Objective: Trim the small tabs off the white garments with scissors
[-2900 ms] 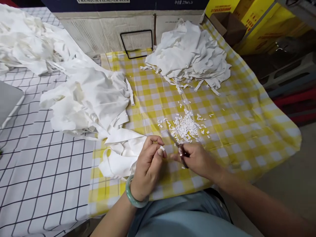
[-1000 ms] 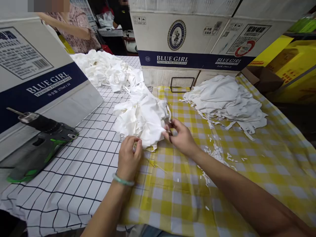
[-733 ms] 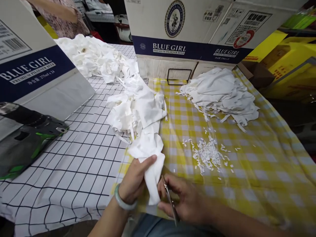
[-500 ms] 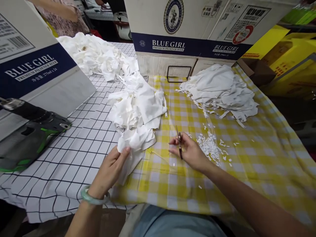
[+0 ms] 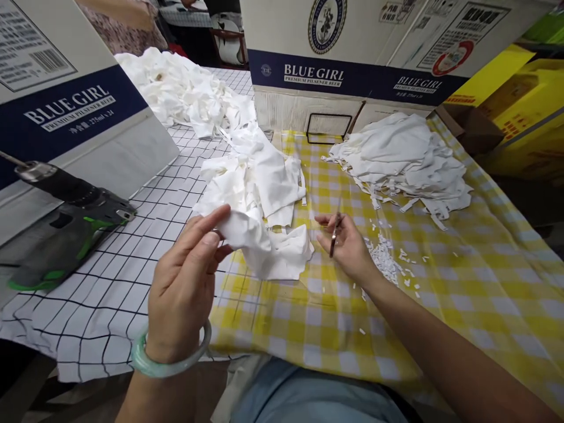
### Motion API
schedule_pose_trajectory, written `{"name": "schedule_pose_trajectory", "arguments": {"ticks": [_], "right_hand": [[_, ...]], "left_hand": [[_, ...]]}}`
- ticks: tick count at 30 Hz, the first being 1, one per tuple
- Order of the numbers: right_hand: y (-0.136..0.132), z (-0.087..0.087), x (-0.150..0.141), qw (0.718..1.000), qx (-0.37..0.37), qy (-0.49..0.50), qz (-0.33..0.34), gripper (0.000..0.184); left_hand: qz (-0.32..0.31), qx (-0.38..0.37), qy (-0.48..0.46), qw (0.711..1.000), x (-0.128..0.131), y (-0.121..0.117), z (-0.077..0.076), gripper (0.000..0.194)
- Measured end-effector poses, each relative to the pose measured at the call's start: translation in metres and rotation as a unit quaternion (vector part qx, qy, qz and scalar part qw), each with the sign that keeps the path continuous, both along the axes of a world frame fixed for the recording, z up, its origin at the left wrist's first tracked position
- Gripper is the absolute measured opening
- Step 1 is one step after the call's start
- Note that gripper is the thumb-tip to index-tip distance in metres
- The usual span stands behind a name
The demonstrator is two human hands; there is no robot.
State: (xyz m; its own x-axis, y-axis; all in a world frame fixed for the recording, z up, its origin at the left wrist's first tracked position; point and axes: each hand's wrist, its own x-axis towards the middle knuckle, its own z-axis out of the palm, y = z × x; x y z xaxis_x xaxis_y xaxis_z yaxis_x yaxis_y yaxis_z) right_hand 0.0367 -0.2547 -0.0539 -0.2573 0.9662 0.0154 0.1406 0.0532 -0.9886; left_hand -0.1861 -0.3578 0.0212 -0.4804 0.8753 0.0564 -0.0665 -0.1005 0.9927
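My left hand (image 5: 185, 276), with a pale green bangle (image 5: 163, 367) at its wrist, pinches one end of a white cloth piece (image 5: 275, 252). The cloth stretches to the right over the yellow checked cover. Between thumb and fingers of my right hand (image 5: 350, 244) is a pair of small scissors (image 5: 335, 235), its thin blades pointing away from me. A heap of white cloth pieces (image 5: 264, 176) lies just beyond the held piece. Right of my right hand are many tiny white snippets (image 5: 385, 258).
A second white cloth pile (image 5: 405, 158) rests at the back right, near a black wire stand (image 5: 328, 128). Beer cartons (image 5: 304, 108) stand behind. At the left is a power drill (image 5: 66, 217). More white cloth (image 5: 180, 88) lies further back, and a person (image 5: 123, 23) is beyond it.
My left hand has risen and turned, lifting its end of the cloth while the rest swung right. My right hand with the scissors appears slightly further right and up; the view has also shifted.
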Motion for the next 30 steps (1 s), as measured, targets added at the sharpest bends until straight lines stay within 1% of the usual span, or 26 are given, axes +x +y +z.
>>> {"name": "schedule_pose_trajectory", "arguments": {"ticks": [1, 3, 4, 5, 6, 7, 8, 9, 10, 11, 12, 13, 14, 15, 17, 18, 19, 20, 22, 23, 24, 25, 27, 28, 29, 30], "right_hand": [[-0.006, 0.006, -0.005, 0.999, 0.020, 0.034, 0.003, 0.032], [-0.020, 0.019, -0.020, 0.995, 0.042, 0.082, 0.042, 0.038], [-0.027, 0.024, -0.028, 0.993, 0.042, 0.091, 0.067, 0.040], [-0.032, 0.027, -0.035, 0.991, 0.033, 0.094, 0.085, 0.040], [-0.034, 0.028, -0.040, 0.991, 0.018, 0.097, 0.093, 0.038], [-0.035, 0.028, -0.042, 0.990, -0.003, 0.107, 0.091, 0.035], [-0.033, 0.027, -0.043, 0.988, -0.031, 0.125, 0.085, 0.032], [-0.030, 0.026, -0.041, 0.984, -0.064, 0.149, 0.081, 0.030], [-0.026, 0.026, -0.037, 0.977, -0.098, 0.170, 0.079, 0.030], [-0.021, 0.026, -0.033, 0.970, -0.131, 0.186, 0.083, 0.031], [-0.017, 0.027, -0.028, 0.963, -0.160, 0.197, 0.091, 0.032], [-0.013, 0.029, -0.024, 0.956, -0.185, 0.205, 0.100, 0.033], [-0.009, 0.032, -0.020, 0.949, -0.205, 0.212, 0.109, 0.033], [-0.006, 0.034, -0.017, 0.944, -0.218, 0.218, 0.118, 0.034], [-0.002, 0.036, -0.013, 0.938, -0.228, 0.224, 0.134, 0.035], [0.000, 0.034, -0.012, 0.940, -0.224, 0.216, 0.137, 0.035], [0.001, 0.032, -0.010, 0.948, -0.214, 0.194, 0.135, 0.035], [0.002, 0.028, -0.008, 0.959, -0.197, 0.157, 0.127, 0.036], [0.005, 0.019, -0.005, 0.982, -0.157, 0.047, 0.094, 0.036], [0.007, 0.014, -0.004, 0.988, -0.136, -0.015, 0.071, 0.036], [0.009, 0.009, -0.004, 0.989, -0.117, -0.074, 0.047, 0.037], [0.011, 0.005, -0.005, 0.987, -0.094, -0.128, 0.025, 0.037], [0.015, 0.001, -0.011, 0.968, -0.028, -0.249, 0.003, 0.039], [0.017, 0.000, -0.015, 0.949, 0.010, -0.314, 0.014, 0.042], [0.019, 0.000, -0.020, 0.923, 0.048, -0.379, 0.042, 0.043], [0.022, 0.000, -0.025, 0.892, 0.084, -0.436, 0.081, 0.044]], "left_hand": [[-0.023, 0.000, -0.057, 0.998, 0.005, -0.001, -0.003, 0.031], [-0.098, -0.008, -0.147, 0.984, 0.016, -0.005, -0.009, 0.036], [-0.134, -0.012, -0.170, 0.976, 0.021, -0.007, -0.011, 0.039], [-0.159, -0.016, -0.175, 0.972, 0.024, -0.008, -0.014, 0.040], [-0.171, -0.023, -0.155, 0.973, 0.026, -0.009, -0.017, 0.041], [-0.171, -0.029, -0.107, 0.979, 0.025, -0.009, -0.020, 0.041], [-0.156, -0.033, -0.031, 0.987, 0.024, -0.007, -0.024, 0.039], [-0.129, -0.035, 0.066, 0.989, 0.022, -0.005, -0.028, 0.037], [-0.097, -0.032, 0.171, 0.980, 0.020, -0.001, -0.033, 0.034], [-0.066, -0.025, 0.269, 0.961, 0.018, 0.003, -0.039, 0.032], [-0.042, -0.013, 0.348, 0.936, 0.018, 0.009, -0.045, 0.032], [-0.033, 0.003, 0.402, 0.915, 0.018, 0.014, -0.051, 0.034], [-0.046, 0.020, 0.429, 0.902, 0.018, 0.020, -0.057, 0.037], [-0.081, 0.033, 0.433, 0.897, 0.018, 0.026, -0.063, 0.037], [-0.180, 0.038, 0.398, 0.899, 0.017, 0.035, -0.071, 0.028], [-0.217, 0.027, 0.376, 0.901, 0.014, 0.039, -0.073, 0.023], [-0.231, 0.011, 0.365, 0.902, 0.011, 0.042, -0.074, 0.021], [-0.221, -0.004, 0.373, 0.901, 0.007, 0.045, -0.074, 0.021], [-0.145, -0.011, 0.430, 0.891, 0.001, 0.052, -0.070, 0.026], [-0.106, -0.003, 0.456, 0.884, 0.001, 0.056, -0.067, 0.030], [-0.074, 0.007, 0.465, 0.882, 0.003, 0.060, -0.061, 0.035], [-0.047, 0.021, 0.453, 0.890, 0.007, 0.065, -0.055, 0.040], [0.005, 0.064, 0.394, 0.917, 0.023, 0.074, -0.039, 0.048], [0.016, 0.089, 0.359, 0.929, 0.034, 0.081, -0.031, 0.050], [0.011, 0.110, 0.327, 0.939, 0.046, 0.089, -0.022, 0.051], [-0.014, 0.114, 0.302, 0.946, 0.058, 0.101, -0.015, 0.050]]}}
